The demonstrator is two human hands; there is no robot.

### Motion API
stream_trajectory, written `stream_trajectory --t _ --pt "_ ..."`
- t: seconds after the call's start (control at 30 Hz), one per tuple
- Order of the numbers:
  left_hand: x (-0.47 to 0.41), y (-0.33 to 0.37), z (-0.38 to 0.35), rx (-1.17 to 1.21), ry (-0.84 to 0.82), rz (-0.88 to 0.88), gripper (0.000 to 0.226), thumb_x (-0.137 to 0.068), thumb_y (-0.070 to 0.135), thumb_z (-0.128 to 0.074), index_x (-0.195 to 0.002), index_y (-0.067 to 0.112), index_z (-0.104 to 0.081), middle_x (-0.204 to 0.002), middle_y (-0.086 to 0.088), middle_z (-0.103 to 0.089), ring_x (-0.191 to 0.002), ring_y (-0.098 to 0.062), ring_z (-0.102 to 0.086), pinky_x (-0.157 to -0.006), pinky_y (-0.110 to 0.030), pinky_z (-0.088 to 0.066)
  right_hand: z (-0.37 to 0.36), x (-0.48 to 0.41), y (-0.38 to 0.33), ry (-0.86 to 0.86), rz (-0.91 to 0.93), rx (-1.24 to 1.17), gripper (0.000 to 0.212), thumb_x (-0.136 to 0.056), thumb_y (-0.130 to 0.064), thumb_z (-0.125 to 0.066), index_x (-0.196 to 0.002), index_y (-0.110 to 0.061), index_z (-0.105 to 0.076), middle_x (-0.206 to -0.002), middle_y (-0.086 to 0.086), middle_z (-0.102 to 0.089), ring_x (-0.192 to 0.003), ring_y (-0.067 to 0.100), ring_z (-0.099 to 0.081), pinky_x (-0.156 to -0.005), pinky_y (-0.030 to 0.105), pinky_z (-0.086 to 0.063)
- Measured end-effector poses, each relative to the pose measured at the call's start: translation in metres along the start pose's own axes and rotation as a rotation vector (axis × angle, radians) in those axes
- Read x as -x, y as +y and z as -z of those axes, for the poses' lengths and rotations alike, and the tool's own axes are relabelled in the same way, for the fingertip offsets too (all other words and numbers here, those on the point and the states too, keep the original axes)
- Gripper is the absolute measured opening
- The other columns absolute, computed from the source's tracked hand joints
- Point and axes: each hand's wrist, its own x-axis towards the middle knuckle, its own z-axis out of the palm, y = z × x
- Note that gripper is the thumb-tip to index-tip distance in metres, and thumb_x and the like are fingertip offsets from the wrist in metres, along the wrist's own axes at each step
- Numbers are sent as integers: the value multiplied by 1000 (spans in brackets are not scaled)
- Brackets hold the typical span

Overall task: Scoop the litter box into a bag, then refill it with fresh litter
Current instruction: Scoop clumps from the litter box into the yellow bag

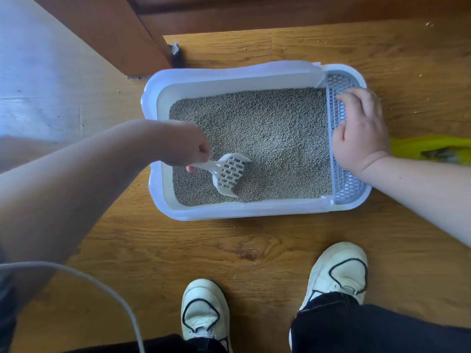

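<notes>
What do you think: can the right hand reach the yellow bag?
Probably yes. The right hand rests on the grey grate; the yellow bag lies just beside it, nothing between.

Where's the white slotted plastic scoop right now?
Head view: the white slotted plastic scoop sits in the near-left part of the white plastic litter box, its handle gripped by the left hand, its edge resting in the grey litter.

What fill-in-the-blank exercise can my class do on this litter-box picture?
1. The left hand holds a white ____ by its handle.
2. Its slotted head dips into the grey ____.
3. The right hand rests on the litter box, which stands on a ____ floor.
Missing words: scoop, litter, wooden.
</notes>
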Motion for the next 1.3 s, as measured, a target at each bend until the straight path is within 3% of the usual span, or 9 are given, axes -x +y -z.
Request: stream_trajectory --t 0.2,0.4,0.63,0.73,0.87,1.17,1.3 --pt "-2 -2 5 38 -18 -47 29 -97 31 -45 -84 23 -70 -71 25 -70 -49 -12 -47 -54 -28 -45 0 0 2 2 4 0 52 -79 -4 -43 -130 -2 -51 -134 20 -46 -128 35 -41 -116 39 -28" --pt "2 -2 10 137 -20 -99 23 -98 33 -49 -89 39 -69 -75 23 -72 -60 -15 -58 -66 -31 -51 0 0 2 -12 2 4 52 -79 -4 -44 -131 -3 -50 -135 18 -45 -129 34 -41 -117 40 -27" --pt "12 -3 16 239 30 -131 20 -97 34 -51 -97 40 -70 -81 23 -72 -69 -19 -60 -74 -36 -52 0 0 2 -19 -3 9 52 -79 -4 -44 -131 -3 -50 -135 17 -45 -130 33 -40 -117 38 -26" --pt "13 -5 16 322 43 -150 20 -97 33 -52 -94 43 -70 -81 20 -73 -57 -3 -52 -67 -29 -47 1 -1 2 -23 -3 15 52 -80 -5 -42 -131 -3 -50 -135 17 -45 -130 33 -40 -117 39 -27" --pt "13 -5 13 356 43 -154 21 -97 33 -53 -93 45 -69 -80 19 -72 -55 2 -51 -65 -25 -46 2 -1 2 -32 -5 27 53 -80 -8 -40 -131 -3 -50 -135 16 -45 -131 32 -39 -117 37 -26" --pt "15 -8 11 572 61 -160 25 -100 27 -53 -97 42 -73 -82 9 -74 -51 -1 -45 -55 -19 -40 3 -1 -1 -36 -27 21 54 -80 -4 -43 -133 -3 -48 -137 16 -44 -132 30 -37 -117 34 -23" --pt "16 -5 10 627 70 -153 29 -101 26 -52 -93 43 -73 -76 8 -73 -54 -7 -45 -55 -22 -40 3 -1 -2 -33 -21 14 54 -80 -6 -41 -133 -3 -48 -136 16 -44 -131 30 -37 -118 34 -22"
